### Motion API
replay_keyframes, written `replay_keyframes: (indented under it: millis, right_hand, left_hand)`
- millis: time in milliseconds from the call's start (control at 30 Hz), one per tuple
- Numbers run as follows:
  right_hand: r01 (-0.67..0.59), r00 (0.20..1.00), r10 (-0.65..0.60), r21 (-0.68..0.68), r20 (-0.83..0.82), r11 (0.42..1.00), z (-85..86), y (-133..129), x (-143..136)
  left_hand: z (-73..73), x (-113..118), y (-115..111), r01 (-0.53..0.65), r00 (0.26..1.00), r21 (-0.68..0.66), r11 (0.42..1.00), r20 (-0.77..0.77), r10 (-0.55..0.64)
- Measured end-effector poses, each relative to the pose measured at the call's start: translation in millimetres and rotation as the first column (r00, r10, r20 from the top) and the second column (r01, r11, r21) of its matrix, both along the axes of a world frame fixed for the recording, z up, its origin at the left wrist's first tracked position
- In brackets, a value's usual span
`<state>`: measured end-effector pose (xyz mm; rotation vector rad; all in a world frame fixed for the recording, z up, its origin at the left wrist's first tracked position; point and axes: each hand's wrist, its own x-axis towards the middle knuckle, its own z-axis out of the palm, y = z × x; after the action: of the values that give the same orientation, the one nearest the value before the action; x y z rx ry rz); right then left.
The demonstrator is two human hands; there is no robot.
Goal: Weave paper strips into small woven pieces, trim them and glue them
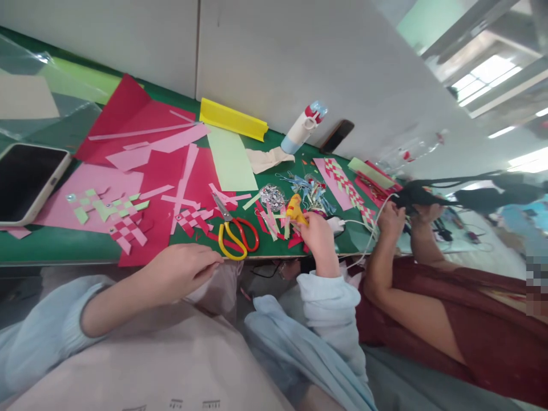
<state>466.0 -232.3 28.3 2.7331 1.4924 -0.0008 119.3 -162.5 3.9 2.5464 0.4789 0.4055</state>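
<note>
My right hand is closed around a small yellow glue gun above a heap of paper scraps and strips. At the front edge of the table my left hand has its fingers curled together; whatever may be between them is hidden. Just right of it lie scissors with yellow and red handles, blades pointing away. Beyond the left hand are woven paper fish in pink, red and green, and a red-and-pink woven piece. A round container of shiny bits sits beside the glue gun.
Red sheets, a pale green sheet and a folded yellow strip cover the table's back. A phone lies left. A bottle stands against the partition. At right, another person's hands hold something black near a white cable.
</note>
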Motion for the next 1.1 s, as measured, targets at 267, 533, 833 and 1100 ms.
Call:
replay_keyframes:
  millis: [267,533,833,1100]
  right_hand:
    - [-0.231,0.971,0.237,0.159,-0.017,0.960,25.4,1,-69]
    - [-0.385,0.888,0.420,0.195,-0.187,0.902,13.8,22,-140]
    - [-0.316,0.825,0.400,0.261,-0.400,0.912,-11.1,44,-171]
    - [-0.155,0.826,0.205,0.138,-0.524,0.978,-16.5,52,-183]
  left_hand:
    - [3.5,-19,-5,-0.012,0.999,-0.143,0.990,0.033,0.017]
    - [3.3,-73,-3,-0.123,0.992,-0.285,0.950,-0.032,0.119]
    - [-10.0,-120,-2,-0.184,0.980,-0.221,0.958,0.031,0.195]
    - [-12.4,-134,1,-0.189,0.974,-0.247,0.951,0.080,0.214]
